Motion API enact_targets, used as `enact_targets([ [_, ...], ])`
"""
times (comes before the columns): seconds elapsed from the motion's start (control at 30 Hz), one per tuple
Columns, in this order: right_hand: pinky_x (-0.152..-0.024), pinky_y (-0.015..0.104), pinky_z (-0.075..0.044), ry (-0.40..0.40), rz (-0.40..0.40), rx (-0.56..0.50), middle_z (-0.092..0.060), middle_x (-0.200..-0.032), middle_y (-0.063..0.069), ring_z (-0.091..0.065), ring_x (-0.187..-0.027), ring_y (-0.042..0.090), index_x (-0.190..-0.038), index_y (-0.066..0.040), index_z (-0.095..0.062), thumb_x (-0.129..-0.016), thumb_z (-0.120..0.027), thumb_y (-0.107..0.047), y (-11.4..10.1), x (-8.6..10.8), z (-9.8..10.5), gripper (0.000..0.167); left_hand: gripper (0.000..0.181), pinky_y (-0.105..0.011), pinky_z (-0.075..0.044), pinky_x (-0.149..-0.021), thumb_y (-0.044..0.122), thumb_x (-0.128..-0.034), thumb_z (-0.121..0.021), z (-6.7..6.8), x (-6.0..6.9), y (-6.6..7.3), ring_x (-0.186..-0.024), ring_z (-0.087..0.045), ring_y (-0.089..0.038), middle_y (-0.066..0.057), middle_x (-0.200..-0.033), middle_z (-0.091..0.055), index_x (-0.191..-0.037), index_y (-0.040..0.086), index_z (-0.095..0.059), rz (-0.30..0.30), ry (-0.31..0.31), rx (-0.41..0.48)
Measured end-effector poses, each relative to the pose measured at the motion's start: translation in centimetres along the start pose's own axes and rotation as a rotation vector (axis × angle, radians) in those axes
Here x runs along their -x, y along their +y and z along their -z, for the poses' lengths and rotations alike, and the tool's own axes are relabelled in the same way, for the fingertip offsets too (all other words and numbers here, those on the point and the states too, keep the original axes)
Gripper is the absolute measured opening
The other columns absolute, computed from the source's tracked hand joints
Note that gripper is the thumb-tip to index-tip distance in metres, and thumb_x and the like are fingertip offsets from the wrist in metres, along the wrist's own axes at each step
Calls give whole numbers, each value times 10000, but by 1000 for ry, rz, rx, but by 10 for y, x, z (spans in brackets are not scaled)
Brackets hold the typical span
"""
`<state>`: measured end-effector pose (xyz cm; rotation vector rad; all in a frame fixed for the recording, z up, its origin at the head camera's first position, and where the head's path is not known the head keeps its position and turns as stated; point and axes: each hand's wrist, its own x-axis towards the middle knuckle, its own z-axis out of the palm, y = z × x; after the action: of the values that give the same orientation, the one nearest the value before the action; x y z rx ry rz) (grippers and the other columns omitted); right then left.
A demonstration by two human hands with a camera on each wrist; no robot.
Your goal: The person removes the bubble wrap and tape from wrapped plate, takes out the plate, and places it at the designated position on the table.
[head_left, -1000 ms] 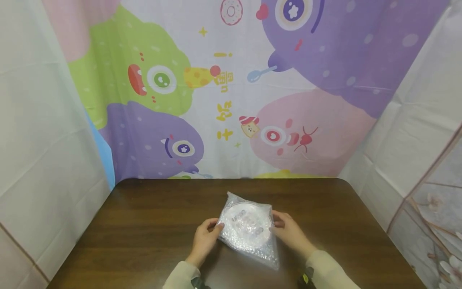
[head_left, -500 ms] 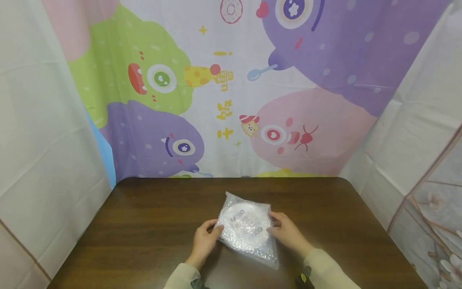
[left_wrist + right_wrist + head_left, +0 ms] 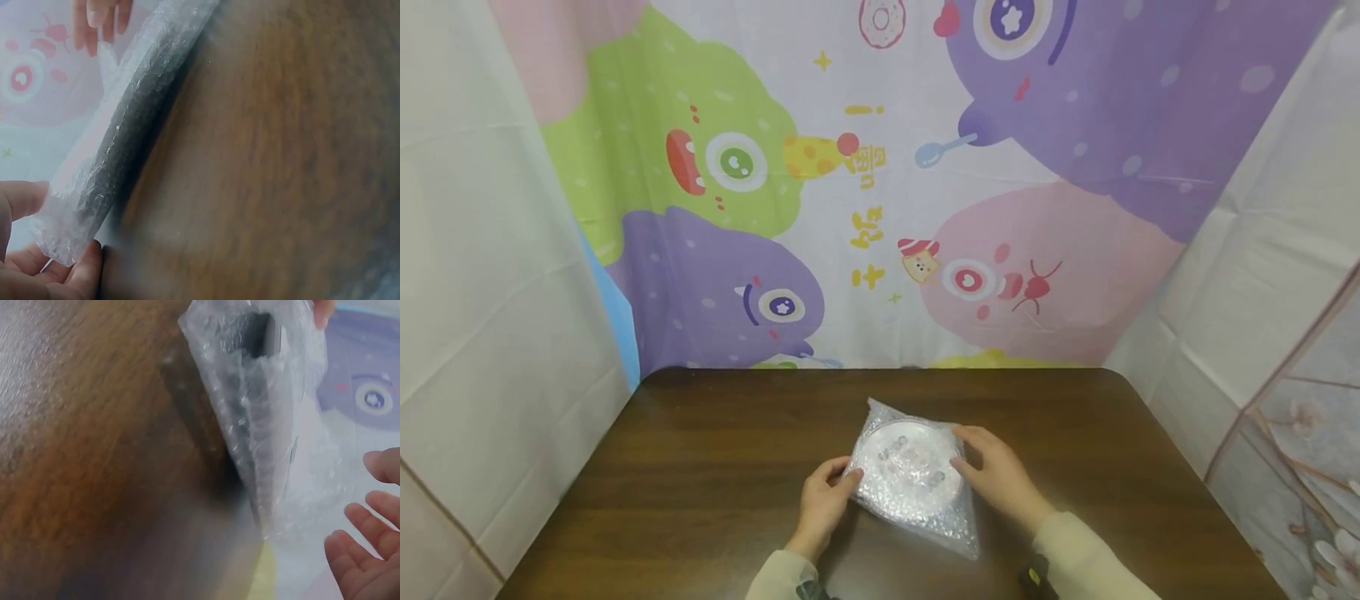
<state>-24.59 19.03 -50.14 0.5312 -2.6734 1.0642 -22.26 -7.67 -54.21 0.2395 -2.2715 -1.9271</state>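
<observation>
A bubble-wrap package (image 3: 910, 475) with a round, pale, disc-like item inside sits above the brown table, tilted. Faint grey marks show on the disc's face through the plastic. My left hand (image 3: 826, 504) pinches its left edge. In the left wrist view the thumb (image 3: 28, 197) lies on the upper side, with the other fingers beneath. My right hand (image 3: 1000, 477) is at the package's right edge. Seen from the right wrist, its fingers (image 3: 369, 528) are spread and apart from the wrap. An end of the bubble wrap (image 3: 250, 337) gapes there, showing a dark interior.
The dark brown wooden table (image 3: 715, 450) reaches to a hanging cloth (image 3: 865, 325) printed with cartoon monsters. Pale cloth panels (image 3: 490, 275) flank it on the left and right. A dark wrist strap (image 3: 1036, 577) shows at my right sleeve.
My right hand has let go of the package's right edge and shifted slightly upward, its fingers spreading. The left hand keeps its pinch, and the package has hardly moved.
</observation>
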Motion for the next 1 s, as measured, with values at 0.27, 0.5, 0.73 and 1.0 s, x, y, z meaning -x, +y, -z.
enact_targets([
  [0.27, -1010, 528, -470, -54, 296, 171, -683, -1201, 162, -584, -1211, 378, -1164, -45, -679, -833, -743, -131, -22, 7, -8, 349, 327, -192, -465, -653, 131, -864, -714, -2, 2, -2, -811, -560, -100, -160, -1052, -698, -1145, -32, -675, 35, 24, 6],
  [0.5, -1031, 517, -460, -130, 432, 308, -714, -1158, 115, -626, -1165, 322, -1111, -53, -706, -831, -736, -186, -38, 11, -15, 312, 322, -193, -467, -664, 119, -862, -713, -2, 4, -1, -827, -566, -105, -172, -1065, -704, -1143, -33, -676, 27, 44, 3],
  [0.73, -970, 389, -523, -188, 475, 372, -722, -1119, 62, -668, -1068, 231, -1100, -69, -709, -849, -716, -225, -40, 16, -20, 296, 310, -191, -464, -679, 122, -858, -724, -1, 3, -2, -832, -564, -95, -155, -1071, -709, -1136, -10, -685, 49, 46, -15],
  [1.0, -904, 303, -546, -230, 481, 389, -732, -1043, 14, -688, -980, 178, -1059, -89, -714, -837, -723, -217, -37, 17, -27, 257, 308, -193, -456, -672, 102, -848, -723, -1, 2, -2, -833, -560, -111, -160, -1059, -710, -1128, -20, -686, 32, 34, -22],
])
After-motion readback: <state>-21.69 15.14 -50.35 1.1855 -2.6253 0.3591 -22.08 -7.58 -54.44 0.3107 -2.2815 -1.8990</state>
